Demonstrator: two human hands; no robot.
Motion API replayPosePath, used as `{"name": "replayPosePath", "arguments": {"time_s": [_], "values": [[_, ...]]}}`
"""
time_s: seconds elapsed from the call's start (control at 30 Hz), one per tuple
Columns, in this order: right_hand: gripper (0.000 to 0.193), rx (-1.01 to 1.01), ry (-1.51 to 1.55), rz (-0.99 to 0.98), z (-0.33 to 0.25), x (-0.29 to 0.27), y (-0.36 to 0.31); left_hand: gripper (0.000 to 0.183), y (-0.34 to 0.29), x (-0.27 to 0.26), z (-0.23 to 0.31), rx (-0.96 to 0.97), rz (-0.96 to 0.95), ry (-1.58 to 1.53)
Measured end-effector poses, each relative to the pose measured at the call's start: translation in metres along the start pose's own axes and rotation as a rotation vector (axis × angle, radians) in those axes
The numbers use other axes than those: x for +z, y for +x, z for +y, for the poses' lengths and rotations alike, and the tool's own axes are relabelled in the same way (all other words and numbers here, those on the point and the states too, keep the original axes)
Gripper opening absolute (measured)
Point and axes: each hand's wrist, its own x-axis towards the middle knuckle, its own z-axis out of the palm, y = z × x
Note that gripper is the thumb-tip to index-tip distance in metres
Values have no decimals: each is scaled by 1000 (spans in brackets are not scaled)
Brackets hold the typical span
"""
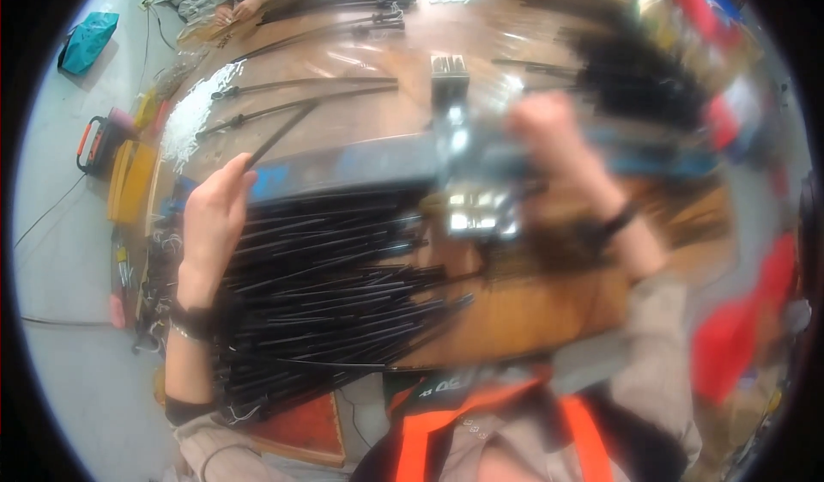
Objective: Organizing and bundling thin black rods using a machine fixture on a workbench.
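Note:
My left hand [215, 212] is closed round the end of a thin black rod [283, 133], which slants up and away to the right. Below and beside that hand lies a big pile of black rods [335, 276], mostly side by side. My right hand [549, 126] is raised over the right part of a long blue-grey rail [360, 169]. It is smeared by motion, so its fingers and anything in them are unclear. Left of it, across the rail, stands a shiny metal fixture [482, 213], also partly blurred.
Two black rods [318, 96] lie beyond the rail, next to a heap of small white pieces [197, 117]. More black rods [635, 78] are bunched at the far right. A co-worker's hand [247, 10] is at the far left table edge. A yellow box [131, 181] stands left.

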Motion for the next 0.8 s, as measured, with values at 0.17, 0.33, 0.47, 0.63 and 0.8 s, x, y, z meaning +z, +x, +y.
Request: {"name": "replayPosePath", "arguments": {"time_s": [0.17,0.33,0.47,0.63,0.8], "values": [[10,159,-248,73,91,-59,-98,24,20,73,21,247,-211,-29],[8,203,-209,102,132,-75,-155,13,82,153,81,383,-177,-135],[6,228,-184,133,136,-51,-154,21,69,155,76,320,-153,-164],[5,292,-180,153,134,-45,-150,25,65,160,80,229,-223,-164],[6,293,-220,204,135,-48,-163,25,67,163,85,283,-87,-222]]}}
